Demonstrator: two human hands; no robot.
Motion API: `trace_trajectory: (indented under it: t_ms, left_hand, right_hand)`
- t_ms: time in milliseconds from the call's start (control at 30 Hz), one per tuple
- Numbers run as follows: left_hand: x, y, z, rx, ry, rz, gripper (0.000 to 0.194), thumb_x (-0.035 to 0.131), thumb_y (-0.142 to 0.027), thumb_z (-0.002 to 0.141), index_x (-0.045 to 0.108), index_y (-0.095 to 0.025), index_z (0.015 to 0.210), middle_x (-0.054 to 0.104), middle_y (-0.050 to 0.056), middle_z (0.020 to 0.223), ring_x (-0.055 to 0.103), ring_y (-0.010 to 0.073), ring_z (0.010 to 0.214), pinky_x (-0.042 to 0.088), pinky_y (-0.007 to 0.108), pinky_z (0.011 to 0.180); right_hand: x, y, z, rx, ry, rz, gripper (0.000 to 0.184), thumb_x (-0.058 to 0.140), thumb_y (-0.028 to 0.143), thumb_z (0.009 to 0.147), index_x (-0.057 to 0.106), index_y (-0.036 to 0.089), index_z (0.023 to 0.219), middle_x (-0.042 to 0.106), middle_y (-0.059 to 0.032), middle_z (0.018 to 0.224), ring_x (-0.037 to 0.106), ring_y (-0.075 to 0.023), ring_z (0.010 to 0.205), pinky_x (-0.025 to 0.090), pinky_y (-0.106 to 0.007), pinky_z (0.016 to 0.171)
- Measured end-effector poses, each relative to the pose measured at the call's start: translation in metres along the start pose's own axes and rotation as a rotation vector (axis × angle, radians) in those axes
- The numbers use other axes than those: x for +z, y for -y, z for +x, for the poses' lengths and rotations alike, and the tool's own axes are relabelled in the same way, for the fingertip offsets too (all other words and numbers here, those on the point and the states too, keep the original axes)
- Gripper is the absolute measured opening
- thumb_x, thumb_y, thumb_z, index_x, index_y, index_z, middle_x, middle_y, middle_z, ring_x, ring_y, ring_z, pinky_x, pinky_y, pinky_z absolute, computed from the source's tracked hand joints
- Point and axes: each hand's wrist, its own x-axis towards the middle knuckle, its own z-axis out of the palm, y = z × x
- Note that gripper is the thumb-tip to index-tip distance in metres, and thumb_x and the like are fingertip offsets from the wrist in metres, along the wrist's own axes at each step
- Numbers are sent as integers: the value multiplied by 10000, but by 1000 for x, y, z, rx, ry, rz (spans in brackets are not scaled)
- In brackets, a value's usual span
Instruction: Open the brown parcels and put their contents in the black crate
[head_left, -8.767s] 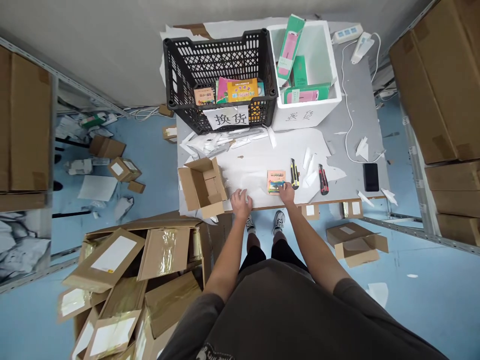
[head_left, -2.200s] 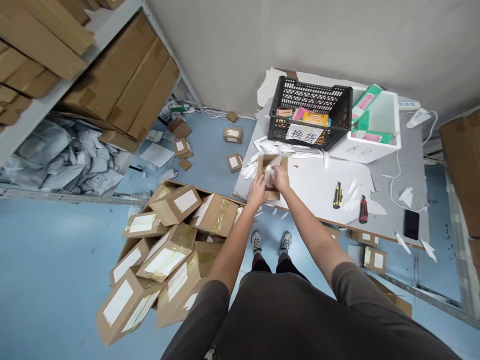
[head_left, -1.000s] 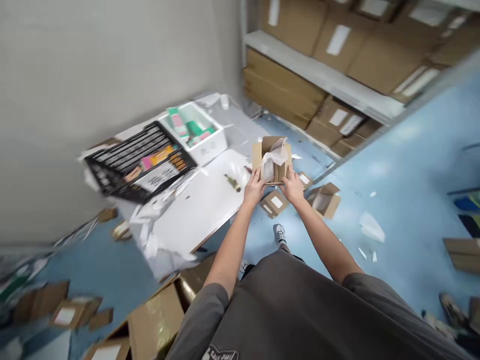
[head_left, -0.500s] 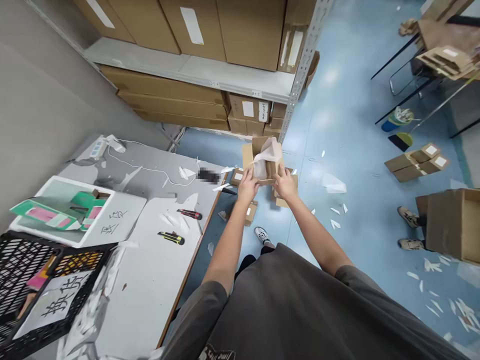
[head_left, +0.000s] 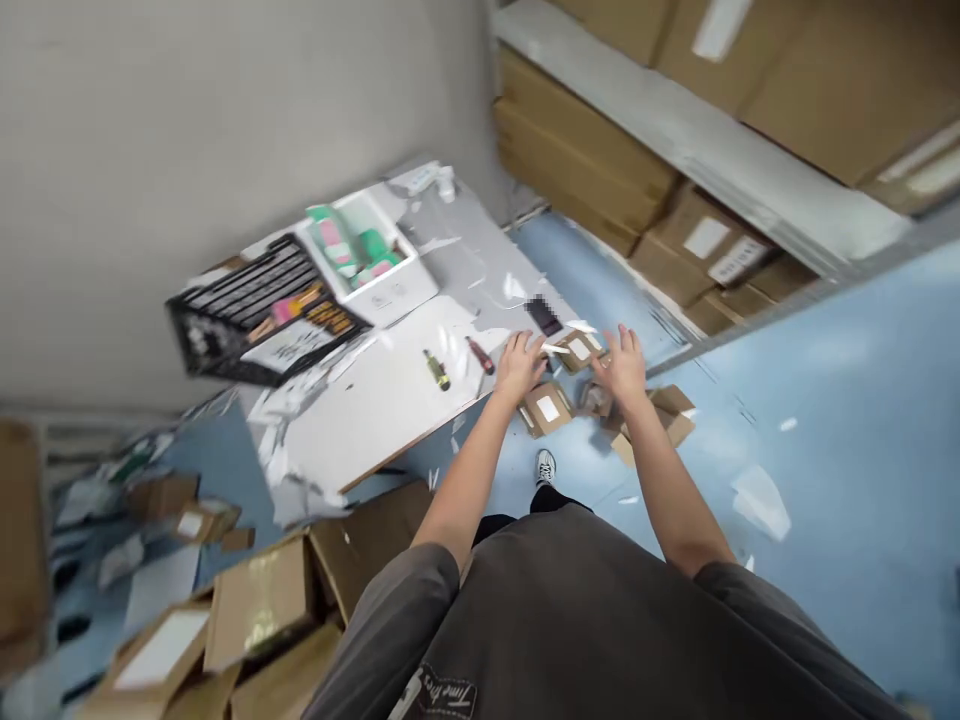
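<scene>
My left hand is stretched out by the table's front corner, fingers apart and holding nothing. Opposite it, my right hand has its fingers spread and is likewise free. In the gap between them, lower down, a small cardboard box with a white label shows. Another labelled carton lies beneath my left hand. Under my right wrist sits an open cardboard box with raised flaps, partly hidden by the arm. A dark, partly blurred flat object rests at the table corner.
On the white table lie a yellow cutter and a red cutter, near a white foam box and a black crate. Shelving with cartons stands at right. Large cartons crowd the lower left; paper scraps litter the floor.
The open box with white wrapping inside has left my hands, which have opened and moved apart. The view has swung left, bringing more of the table and the lower-left cartons into sight.
</scene>
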Motion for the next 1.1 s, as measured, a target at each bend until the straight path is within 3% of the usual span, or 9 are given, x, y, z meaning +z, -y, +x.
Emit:
trace_trajectory:
  t_ms: [133, 233, 300, 467, 633, 767, 867, 967, 1100]
  left_hand:
    - [-76, 78, -81, -264, -185, 66, 596, 673, -322, 971, 535, -248, 1546, 425, 147, 1675, 354, 350, 1561, 388, 540, 1240]
    - [-129, 135, -182, -498, -303, 109, 654, 675, -347, 974, 476, -254, 1591, 345, 135, 1729, 254, 366, 1615, 348, 550, 1266]
    - [-157, 165, -266, -659, -367, 124, 705, 689, -363, 964, 441, -251, 1615, 310, 129, 1748, 197, 382, 1635, 320, 562, 1283]
    - [-199, 197, -503, -1030, -524, 164, 783, 728, -377, 930, 410, -261, 1636, 260, 104, 1770, 151, 400, 1646, 252, 596, 1319]
    - [-218, 167, -727, -1386, -678, 229, 741, 711, -368, 934, 450, -226, 1613, 281, 119, 1758, 186, 389, 1638, 220, 583, 1340]
    - [-217, 114, -857, -1645, -810, 289, 709, 691, -389, 951, 459, -233, 1602, 309, 118, 1747, 198, 384, 1634, 227, 600, 1337]
    - [-206, 79, -915, -1793, -894, 305, 717, 683, -404, 960, 437, -243, 1614, 298, 110, 1752, 195, 375, 1636, 231, 596, 1338]
    - [-188, 65, -942, -1905, -928, 279, 726, 711, -382, 943, 448, -261, 1609, 311, 105, 1746, 241, 373, 1620, 283, 582, 1325]
    - [-160, 89, -942, -2000, -885, 137, 780, 769, -332, 899, 460, -259, 1611, 383, 137, 1705, 359, 392, 1562, 395, 565, 1267]
  right_hand:
    - [17, 126, 42, -360, -7, 62, 673, 604, 416, 962, 494, 165, 1576, 385, -219, 1671, 332, -436, 1532, 386, -651, 1184]
    - [35, 246, 36, -610, 39, 125, 683, 606, 417, 957, 479, 180, 1585, 366, -213, 1679, 314, -436, 1542, 374, -669, 1188]
    - [49, 330, 8, -760, 84, 166, 691, 608, 405, 952, 463, 194, 1594, 345, -208, 1690, 298, -436, 1550, 367, -686, 1185]
    - [86, 525, -130, -1129, 223, 258, 733, 626, 395, 940, 430, 188, 1616, 298, -213, 1712, 280, -450, 1553, 358, -711, 1181]
    - [108, 675, -313, -1492, 335, 298, 748, 611, 422, 962, 393, 212, 1647, 284, -182, 1725, 278, -439, 1563, 350, -685, 1205]
    - [109, 750, -450, -1744, 435, 333, 781, 620, 413, 964, 345, 209, 1666, 231, -167, 1754, 234, -453, 1573, 326, -693, 1219]
    - [109, 782, -529, -1903, 516, 356, 799, 639, 385, 958, 333, 184, 1668, 217, -176, 1756, 212, -457, 1578, 303, -691, 1232]
    - [121, 798, -576, -1995, 579, 358, 802, 646, 377, 958, 335, 171, 1668, 254, -191, 1736, 236, -456, 1566, 293, -684, 1236]
    - [162, 805, -591, -1958, 692, 242, 791, 675, 430, 956, 385, 165, 1643, 406, -232, 1635, 376, -456, 1472, 365, -639, 1199]
